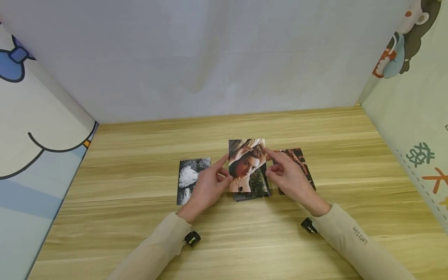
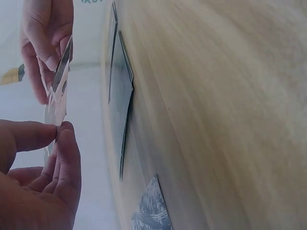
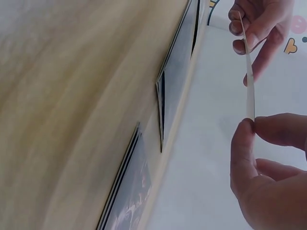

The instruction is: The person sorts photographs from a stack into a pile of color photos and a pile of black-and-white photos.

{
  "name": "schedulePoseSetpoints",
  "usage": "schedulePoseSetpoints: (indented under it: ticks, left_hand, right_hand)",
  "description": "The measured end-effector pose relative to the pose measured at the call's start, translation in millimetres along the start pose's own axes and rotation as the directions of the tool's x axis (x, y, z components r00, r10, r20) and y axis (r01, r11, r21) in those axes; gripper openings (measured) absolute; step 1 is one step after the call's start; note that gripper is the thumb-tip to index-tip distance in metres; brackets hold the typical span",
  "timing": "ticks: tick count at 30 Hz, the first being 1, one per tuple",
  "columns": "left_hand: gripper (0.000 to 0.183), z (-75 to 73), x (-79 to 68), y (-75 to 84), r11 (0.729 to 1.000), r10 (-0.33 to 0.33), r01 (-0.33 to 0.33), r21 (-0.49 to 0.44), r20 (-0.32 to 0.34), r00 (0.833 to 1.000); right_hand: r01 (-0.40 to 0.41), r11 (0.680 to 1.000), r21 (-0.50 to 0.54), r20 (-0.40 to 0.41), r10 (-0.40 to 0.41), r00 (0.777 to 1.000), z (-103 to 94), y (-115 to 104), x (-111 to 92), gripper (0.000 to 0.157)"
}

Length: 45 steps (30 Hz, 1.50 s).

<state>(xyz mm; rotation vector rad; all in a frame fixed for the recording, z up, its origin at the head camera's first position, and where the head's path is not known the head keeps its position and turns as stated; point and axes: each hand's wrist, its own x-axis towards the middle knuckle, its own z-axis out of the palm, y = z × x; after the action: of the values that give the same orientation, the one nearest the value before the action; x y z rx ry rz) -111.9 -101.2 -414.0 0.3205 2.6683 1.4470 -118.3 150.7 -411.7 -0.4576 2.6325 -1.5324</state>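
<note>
A photo card (image 1: 245,167) with a portrait of a person is held up above the table by both hands, one at each side edge. My left hand (image 1: 209,183) pinches its left edge between thumb and fingers; in the left wrist view the card (image 2: 61,88) appears nearly edge-on. My right hand (image 1: 289,177) pinches the opposite edge, which shows as a thin pale strip in the right wrist view. Under the held card lies a middle stack of cards (image 1: 260,195), mostly hidden. A black-and-white photo card (image 1: 187,179) lies left, partly behind my left hand.
Beside my right hand, and partly covered by it, lies a dark reddish pile of photo cards (image 1: 303,165). The wood-grain table (image 1: 245,241) meets a pale back wall (image 1: 224,77). Printed side panels (image 1: 31,128) stand left and right.
</note>
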Motion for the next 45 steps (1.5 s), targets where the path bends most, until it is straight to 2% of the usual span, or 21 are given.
schedulePoseSetpoints:
  ticks: [27, 33, 45]
  left_hand:
    - [0.073, -23.8, -16.0, 2.0, 0.999, -0.004, 0.002, -0.043, -0.053, 0.999]
    - [0.071, -29.1, -17.7, 0.4, 0.999, 0.018, -0.020, -0.029, -0.072, 0.997]
    - [0.068, -34.8, -34.4, 1.1, 0.995, 0.051, -0.060, -0.080, -0.107, 0.993]
  right_hand:
    - [0.014, 0.992, 0.123, 0.011, -0.016, 1.000, 8.8, -21, 2, 0.070]
    - [0.019, 0.993, 0.117, 0.010, -0.020, 1.000, 10.9, -24, 3, 0.069]
    - [0.054, 0.989, 0.138, 0.031, -0.059, 0.998, 14.8, -32, -2, 0.069]
